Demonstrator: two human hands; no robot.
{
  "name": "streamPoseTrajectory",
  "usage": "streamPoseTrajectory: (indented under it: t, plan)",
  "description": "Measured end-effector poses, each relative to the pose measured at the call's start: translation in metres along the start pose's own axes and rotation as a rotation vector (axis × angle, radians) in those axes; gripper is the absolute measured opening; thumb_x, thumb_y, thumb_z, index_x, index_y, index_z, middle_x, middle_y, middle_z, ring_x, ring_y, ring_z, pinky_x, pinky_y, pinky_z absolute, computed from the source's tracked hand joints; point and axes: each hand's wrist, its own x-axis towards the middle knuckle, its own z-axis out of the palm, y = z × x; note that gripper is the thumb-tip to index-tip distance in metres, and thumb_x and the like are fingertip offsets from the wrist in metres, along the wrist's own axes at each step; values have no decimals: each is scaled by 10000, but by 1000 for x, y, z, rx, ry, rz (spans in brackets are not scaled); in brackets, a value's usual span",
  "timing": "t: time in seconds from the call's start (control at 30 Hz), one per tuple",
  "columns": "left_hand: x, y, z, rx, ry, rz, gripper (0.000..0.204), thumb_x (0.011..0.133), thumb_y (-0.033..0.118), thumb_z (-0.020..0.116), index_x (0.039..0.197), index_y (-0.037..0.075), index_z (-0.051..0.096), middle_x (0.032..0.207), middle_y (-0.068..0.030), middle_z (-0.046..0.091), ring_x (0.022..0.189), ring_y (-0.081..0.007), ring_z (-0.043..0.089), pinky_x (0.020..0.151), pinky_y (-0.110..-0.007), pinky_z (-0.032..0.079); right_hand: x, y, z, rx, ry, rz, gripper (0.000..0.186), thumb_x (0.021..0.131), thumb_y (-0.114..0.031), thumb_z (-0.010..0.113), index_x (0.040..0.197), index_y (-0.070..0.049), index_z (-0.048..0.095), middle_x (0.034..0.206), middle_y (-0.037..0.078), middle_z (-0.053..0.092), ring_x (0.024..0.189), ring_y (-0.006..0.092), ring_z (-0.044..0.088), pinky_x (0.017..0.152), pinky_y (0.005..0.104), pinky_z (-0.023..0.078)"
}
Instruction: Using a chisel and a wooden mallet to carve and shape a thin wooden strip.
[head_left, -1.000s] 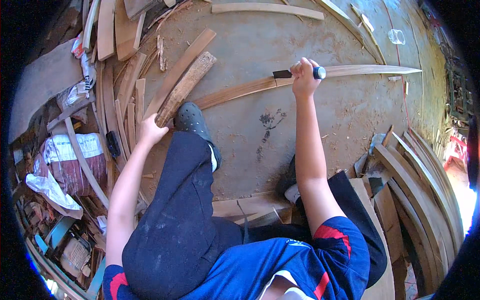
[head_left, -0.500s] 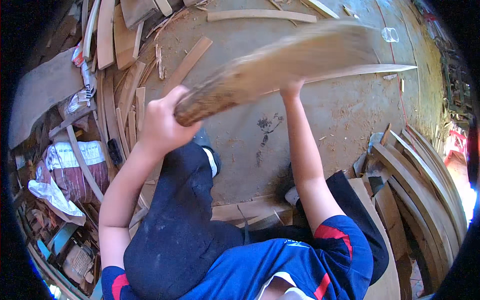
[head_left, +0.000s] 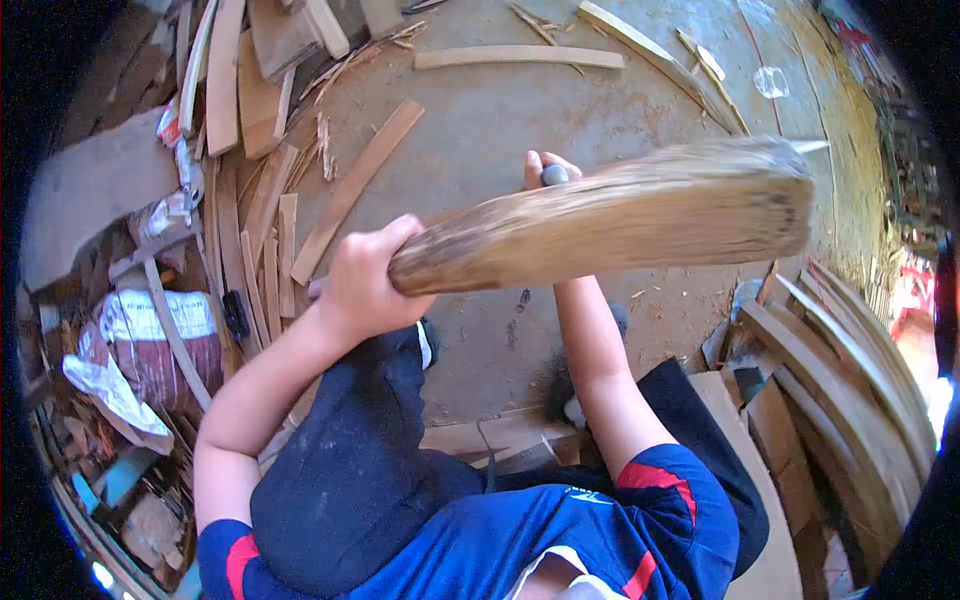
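Grey floor [head_left: 490,345] spreads beneath me. Across the frame's centre and right, a thick wood piece [head_left: 610,225] is raised, its long axis nearly level, far end pointing right and slightly up. My left hand [head_left: 365,278] grips its left end; my right hand [head_left: 535,172], partly hidden behind it, curls around a grey-ended handle [head_left: 554,175]. Curved boards [head_left: 840,375] lie stacked lower right.
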Motion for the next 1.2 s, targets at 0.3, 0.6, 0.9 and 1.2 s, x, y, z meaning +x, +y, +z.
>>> streamPoseTrajectory:
  t: [0.3, 0.6, 0.9, 1.2]
  plan:
    - [-12, -12, 19, 25, -15, -118, 272, 637, 124, 664, 879, 31, 578, 743, -197, 625, 739, -347, 643, 629, -370, 500, 9, 92, 41, -146, -92, -365, 216, 772, -184, 632, 636, -44, 540, 644, 115, 566, 621, 250, 543, 571, 372, 421]
    - [-35, -64, 28, 145, -111, -333, 289, 633, 84, 660, 897, -16, 593, 711, -97, 626, 692, -209, 631, 647, -315, 491, 22, 14, 10, 463, -32, -209, 271, 721, -98, 621, 528, -26, 445, 509, 158, 408, 426, 279, 428, 431, 323, 364]
    - [-81, -155, 28, -225, -44, -402, 266, 681, 55, 641, 936, 7, 583, 722, -77, 603, 666, -169, 577, 621, -295, 463, 22, 4, 18, 490, -52, -173, 194, 658, -120, 631, 553, -42, 489, 565, 170, 481, 513, 331, 508, 463, 348, 400]
    - [-62, -93, 21, -221, 262, -98, 157, 726, 26, 626, 777, 73, 484, 740, -37, 535, 644, -123, 536, 614, -267, 442, 18, 12, 20, 557, -56, -163, 94, 568, -108, 611, 575, -62, 528, 583, 165, 513, 544, 349, 519, 495, 366, 424]
